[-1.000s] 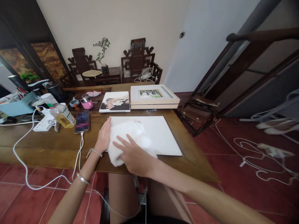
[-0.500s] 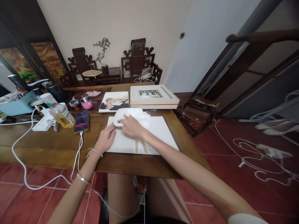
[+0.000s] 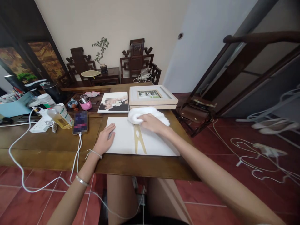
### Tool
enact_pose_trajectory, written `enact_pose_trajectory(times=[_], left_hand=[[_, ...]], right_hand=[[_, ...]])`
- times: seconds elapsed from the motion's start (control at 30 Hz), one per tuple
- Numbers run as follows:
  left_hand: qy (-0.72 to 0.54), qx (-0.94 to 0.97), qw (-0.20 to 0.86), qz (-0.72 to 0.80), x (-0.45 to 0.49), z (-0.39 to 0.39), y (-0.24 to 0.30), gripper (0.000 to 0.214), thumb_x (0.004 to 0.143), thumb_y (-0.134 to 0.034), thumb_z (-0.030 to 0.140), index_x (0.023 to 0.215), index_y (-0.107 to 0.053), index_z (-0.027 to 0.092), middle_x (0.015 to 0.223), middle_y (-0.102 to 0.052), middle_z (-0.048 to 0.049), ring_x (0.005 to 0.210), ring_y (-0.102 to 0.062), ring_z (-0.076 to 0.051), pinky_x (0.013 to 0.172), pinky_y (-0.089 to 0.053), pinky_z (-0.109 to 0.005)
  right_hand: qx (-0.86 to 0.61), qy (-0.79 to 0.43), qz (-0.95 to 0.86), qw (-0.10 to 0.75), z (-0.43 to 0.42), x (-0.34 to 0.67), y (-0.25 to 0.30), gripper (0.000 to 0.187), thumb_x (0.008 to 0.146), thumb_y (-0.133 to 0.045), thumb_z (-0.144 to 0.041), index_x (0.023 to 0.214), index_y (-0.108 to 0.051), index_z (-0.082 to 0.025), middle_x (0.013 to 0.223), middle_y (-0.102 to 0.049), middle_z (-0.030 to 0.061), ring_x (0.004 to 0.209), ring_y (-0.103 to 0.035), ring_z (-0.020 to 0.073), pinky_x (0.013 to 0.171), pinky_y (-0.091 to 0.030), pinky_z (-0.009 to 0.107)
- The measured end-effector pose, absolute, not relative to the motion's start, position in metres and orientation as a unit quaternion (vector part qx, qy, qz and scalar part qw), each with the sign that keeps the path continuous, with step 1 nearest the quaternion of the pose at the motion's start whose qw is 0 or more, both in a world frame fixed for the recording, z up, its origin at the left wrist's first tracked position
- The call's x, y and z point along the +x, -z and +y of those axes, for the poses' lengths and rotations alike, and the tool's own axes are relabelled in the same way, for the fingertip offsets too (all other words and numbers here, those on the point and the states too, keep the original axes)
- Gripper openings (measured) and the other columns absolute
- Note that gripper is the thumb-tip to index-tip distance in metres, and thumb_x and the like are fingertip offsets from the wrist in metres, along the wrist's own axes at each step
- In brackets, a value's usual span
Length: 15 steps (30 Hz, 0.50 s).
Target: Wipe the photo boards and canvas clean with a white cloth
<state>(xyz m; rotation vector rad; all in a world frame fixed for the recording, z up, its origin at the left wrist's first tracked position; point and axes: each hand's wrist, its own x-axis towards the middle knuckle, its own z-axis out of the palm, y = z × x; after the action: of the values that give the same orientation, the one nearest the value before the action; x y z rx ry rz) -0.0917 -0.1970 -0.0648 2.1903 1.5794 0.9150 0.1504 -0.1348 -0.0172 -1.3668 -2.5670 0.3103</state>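
A white flat board (image 3: 122,140) lies on the wooden table (image 3: 58,147) in front of me, with a tan forked stand piece (image 3: 138,140) showing on it. My left hand (image 3: 105,140) rests flat on the board's left edge, fingers stretched out. My right hand (image 3: 152,122) presses down on a fluffy white cloth (image 3: 140,113) at the board's far right corner, fingers curled over it.
Beyond the board lie a printed photo canvas (image 3: 114,102) and stacked framed pictures (image 3: 152,97). To the left are a phone (image 3: 81,122) on a white cable, a bottle (image 3: 61,116), a power strip (image 3: 39,125) and a pink pot (image 3: 84,103). Cables trail over the red tiled floor.
My right hand has swept the white cloth from the board's near left area up and across to its far right corner. The forked stand piece came into view. The left hand stayed on the left edge.
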Motion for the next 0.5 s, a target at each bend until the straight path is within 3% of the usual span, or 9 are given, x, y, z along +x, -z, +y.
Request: enact_pose_trajectory(times=[0.13,0.23,0.37,0.5], left_hand=[[-0.304,0.767,0.159,0.543,-0.094,-0.197,0.064,0.043,0.085,-0.044,0.033,0.122,-0.053,0.014,0.133,-0.049,-0.0118,0.128,-0.04,-0.023,0.109,-0.026,-0.044],[-0.289,0.775,0.154,0.54,-0.095,-0.197,0.066,0.044,0.086,-0.041,0.034,0.125,-0.05,0.014,0.136,-0.045,-0.0124,0.13,-0.035,-0.022,0.11,-0.023,-0.045],[-0.288,0.781,0.146,0.535,-0.094,-0.196,0.071,0.045,0.091,-0.032,0.033,0.13,-0.044,0.015,0.14,-0.039,-0.0116,0.133,-0.03,-0.021,0.11,-0.021,-0.045],[-0.285,0.783,0.143,0.534,-0.093,-0.197,0.07,0.046,0.091,-0.031,0.034,0.131,-0.043,0.015,0.142,-0.037,-0.0117,0.134,-0.026,-0.021,0.11,-0.02,-0.046]], right_hand=[[-0.48,-0.065,-0.866,0.122,-0.151,0.199,0.031,0.041,0.07,-0.037,-0.006,0.102,-0.063,-0.013,0.117,-0.061,0.0099,0.119,-0.046,0.0256,0.098,-0.035,0.04],[-0.448,-0.058,-0.883,0.13,-0.186,0.218,0.035,0.039,0.064,-0.04,-0.004,0.091,-0.065,-0.015,0.131,-0.049,0.0104,0.127,-0.036,0.0263,0.103,-0.031,0.047],[-0.395,-0.091,-0.903,0.143,-0.248,0.227,0.03,0.04,0.054,-0.037,0.0,0.076,-0.066,-0.018,0.137,-0.043,0.0071,0.131,-0.03,0.0234,0.109,-0.024,0.048],[-0.362,-0.122,-0.913,0.141,-0.275,0.227,0.024,0.042,0.051,-0.036,0.0,0.074,-0.065,-0.02,0.136,-0.045,0.0028,0.133,-0.024,0.0211,0.112,-0.017,0.049]])
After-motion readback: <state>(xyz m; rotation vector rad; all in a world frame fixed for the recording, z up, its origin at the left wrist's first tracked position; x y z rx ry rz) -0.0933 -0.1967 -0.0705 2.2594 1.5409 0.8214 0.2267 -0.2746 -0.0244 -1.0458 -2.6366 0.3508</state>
